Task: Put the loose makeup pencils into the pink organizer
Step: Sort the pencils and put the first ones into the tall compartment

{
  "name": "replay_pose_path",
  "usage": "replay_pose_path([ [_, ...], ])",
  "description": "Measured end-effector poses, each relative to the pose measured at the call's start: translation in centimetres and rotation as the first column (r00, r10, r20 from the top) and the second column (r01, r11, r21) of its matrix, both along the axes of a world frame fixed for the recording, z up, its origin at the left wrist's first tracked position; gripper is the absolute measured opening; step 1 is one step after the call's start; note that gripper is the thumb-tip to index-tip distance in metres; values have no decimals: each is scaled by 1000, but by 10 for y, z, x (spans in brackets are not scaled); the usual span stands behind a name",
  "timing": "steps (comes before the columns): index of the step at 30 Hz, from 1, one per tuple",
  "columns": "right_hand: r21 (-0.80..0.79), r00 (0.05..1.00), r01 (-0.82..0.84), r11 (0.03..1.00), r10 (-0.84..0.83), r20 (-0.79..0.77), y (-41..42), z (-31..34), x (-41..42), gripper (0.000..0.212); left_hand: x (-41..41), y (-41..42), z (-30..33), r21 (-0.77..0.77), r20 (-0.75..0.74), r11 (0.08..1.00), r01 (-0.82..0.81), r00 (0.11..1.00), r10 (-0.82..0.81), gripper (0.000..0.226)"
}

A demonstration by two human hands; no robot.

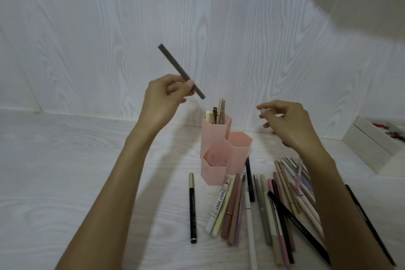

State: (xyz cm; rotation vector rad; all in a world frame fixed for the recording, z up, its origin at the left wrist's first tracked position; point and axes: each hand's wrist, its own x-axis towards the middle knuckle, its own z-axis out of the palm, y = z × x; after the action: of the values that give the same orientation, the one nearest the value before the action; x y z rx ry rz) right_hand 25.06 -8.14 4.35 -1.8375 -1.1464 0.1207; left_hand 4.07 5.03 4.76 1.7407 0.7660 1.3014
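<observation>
The pink organizer (210, 138) stands at the middle of the table, made of three hexagonal tubes. Its tallest back tube holds several pencils (219, 109); the two lower tubes look empty. My left hand (163, 96) is raised up and left of the organizer, shut on a dark grey pencil (175, 66) that slants up to the left. Right of the organizer hovers my right hand (289, 123), fingers apart, with nothing in it. Many loose makeup pencils (263, 201) lie on the table in front of the organizer, partly under my right forearm.
A black pencil with a gold cap (192, 208) lies alone left of the pile. A white box (372, 140) with red bits inside sits at the right edge. A white wood-grain wall (197, 28) rises right behind the organizer.
</observation>
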Motion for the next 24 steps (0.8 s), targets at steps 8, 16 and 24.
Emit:
replay_pose_path([
  [8, -566, 990, -124, 815, 62, -129, 4, -23, 20, 21, 30, -21, -10, 257, -395, 966, -22, 910, 125, 16],
  [16, -638, 982, -171, 751, 78, -170, 26, -60, 14, 47, 37, -22, -14, 373, -480, 927, -32, 849, 222, 25],
  [24, -639, 972, -215, 738, 100, -212, 27, -65, 19, 60, 41, -19, -16, 376, -466, 926, -35, 857, 221, 39],
])
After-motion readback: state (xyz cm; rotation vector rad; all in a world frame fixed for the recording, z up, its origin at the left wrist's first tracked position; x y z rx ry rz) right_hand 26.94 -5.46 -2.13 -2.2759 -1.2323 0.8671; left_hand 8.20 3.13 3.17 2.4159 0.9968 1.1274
